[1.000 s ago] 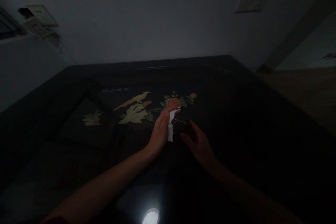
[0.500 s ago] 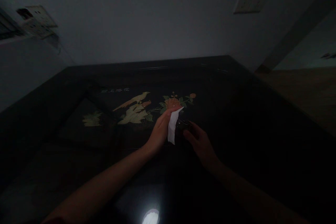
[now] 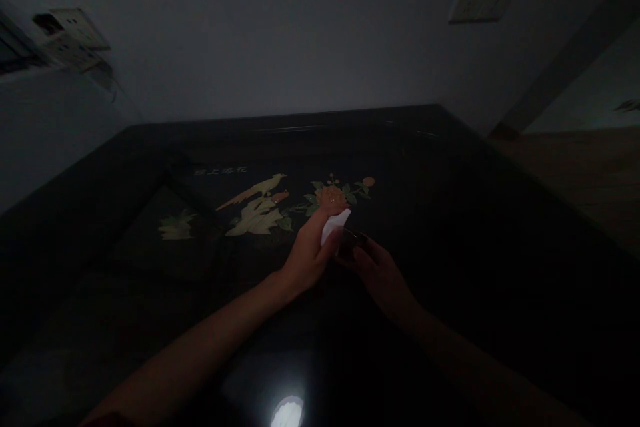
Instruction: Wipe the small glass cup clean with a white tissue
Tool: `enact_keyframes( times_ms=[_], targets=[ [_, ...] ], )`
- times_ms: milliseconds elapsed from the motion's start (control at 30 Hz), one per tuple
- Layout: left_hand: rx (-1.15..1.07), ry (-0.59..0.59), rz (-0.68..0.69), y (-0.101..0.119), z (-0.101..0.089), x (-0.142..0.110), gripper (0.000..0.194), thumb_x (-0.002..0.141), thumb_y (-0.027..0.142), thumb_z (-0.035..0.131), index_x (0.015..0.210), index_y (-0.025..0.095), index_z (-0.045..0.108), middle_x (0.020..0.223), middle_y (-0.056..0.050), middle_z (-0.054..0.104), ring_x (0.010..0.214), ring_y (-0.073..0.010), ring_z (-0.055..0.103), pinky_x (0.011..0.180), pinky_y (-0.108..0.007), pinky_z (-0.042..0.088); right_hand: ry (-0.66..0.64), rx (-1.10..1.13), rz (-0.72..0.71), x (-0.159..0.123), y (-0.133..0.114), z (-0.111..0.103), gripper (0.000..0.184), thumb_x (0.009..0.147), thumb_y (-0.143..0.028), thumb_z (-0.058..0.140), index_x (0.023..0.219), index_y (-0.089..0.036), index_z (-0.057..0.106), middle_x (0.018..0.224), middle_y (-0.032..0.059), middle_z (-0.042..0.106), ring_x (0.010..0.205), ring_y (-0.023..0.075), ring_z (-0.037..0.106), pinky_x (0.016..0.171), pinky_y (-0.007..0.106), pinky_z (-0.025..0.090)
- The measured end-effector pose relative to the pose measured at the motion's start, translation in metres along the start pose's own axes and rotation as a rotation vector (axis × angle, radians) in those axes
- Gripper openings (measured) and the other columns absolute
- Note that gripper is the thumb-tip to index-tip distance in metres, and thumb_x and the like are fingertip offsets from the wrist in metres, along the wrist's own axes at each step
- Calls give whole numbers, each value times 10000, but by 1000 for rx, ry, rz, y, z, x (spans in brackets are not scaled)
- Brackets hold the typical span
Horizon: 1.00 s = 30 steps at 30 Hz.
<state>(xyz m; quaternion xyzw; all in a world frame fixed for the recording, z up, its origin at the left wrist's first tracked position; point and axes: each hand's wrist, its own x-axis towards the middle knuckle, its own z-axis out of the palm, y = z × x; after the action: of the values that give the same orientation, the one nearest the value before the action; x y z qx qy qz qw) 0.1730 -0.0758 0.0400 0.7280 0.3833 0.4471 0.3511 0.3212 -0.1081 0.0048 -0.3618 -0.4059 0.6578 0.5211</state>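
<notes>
Left hand (image 3: 305, 253) and right hand (image 3: 384, 273) meet near the centre of the frame. Between its thumb and fingers, the left pinches a thin white sheet of tissue-like paper (image 3: 332, 224); its thumb has just closed over the sheet, which hung loose half a second ago, so the paper now looks better secured. The right curls round a small, dark, glossy object (image 3: 346, 248) right beside the paper; whether the two touch, I cannot tell. Beneath lies a shiny black tabletop (image 3: 425, 207), its coloured flower design (image 3: 331, 196) just above the hands.
</notes>
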Motion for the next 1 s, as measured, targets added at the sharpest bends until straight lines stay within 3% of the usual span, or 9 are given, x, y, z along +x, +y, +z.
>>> enact_keyframes(
  times_ms=[100,200,433,700,1000],
  targets=[
    [137,-39,111,1,-4,1,444,954,422,301,1229,159,529,1258,-144,575,1192,-235,508,1017,-371,359,-61,36,4,0,0,1,386,795,-431,671,1134,-247,638,1137,53,672,1056,229,623,994,453,455],
    [184,-47,134,2,-5,3,435,956,413,294,1229,173,532,1258,-137,578,1197,-229,505,1014,-371,367,-87,113,26,0,3,3,355,780,-464,672,1072,-261,659,1129,43,671,1043,228,626,960,449,481],
    [107,-37,97,5,-2,3,431,970,388,263,1205,196,569,1245,-111,594,1189,-226,512,1031,-394,360,5,130,70,2,9,1,332,740,-418,724,1014,-242,658,1033,40,689,988,216,634,934,409,479],
    [302,-97,208,5,-2,2,333,926,228,382,1212,178,547,1278,-109,568,1233,-214,473,1050,-384,347,26,-3,83,2,8,-2,342,691,-327,772,989,-225,641,1013,23,687,977,215,626,928,388,459],
    [100,-39,92,8,-2,4,366,952,324,335,1140,204,624,1235,-93,610,1179,-222,525,1028,-384,365,42,-23,84,2,6,-1,396,683,-357,763,1028,-234,612,1048,40,682,995,229,626,937,420,458]
  ],
)
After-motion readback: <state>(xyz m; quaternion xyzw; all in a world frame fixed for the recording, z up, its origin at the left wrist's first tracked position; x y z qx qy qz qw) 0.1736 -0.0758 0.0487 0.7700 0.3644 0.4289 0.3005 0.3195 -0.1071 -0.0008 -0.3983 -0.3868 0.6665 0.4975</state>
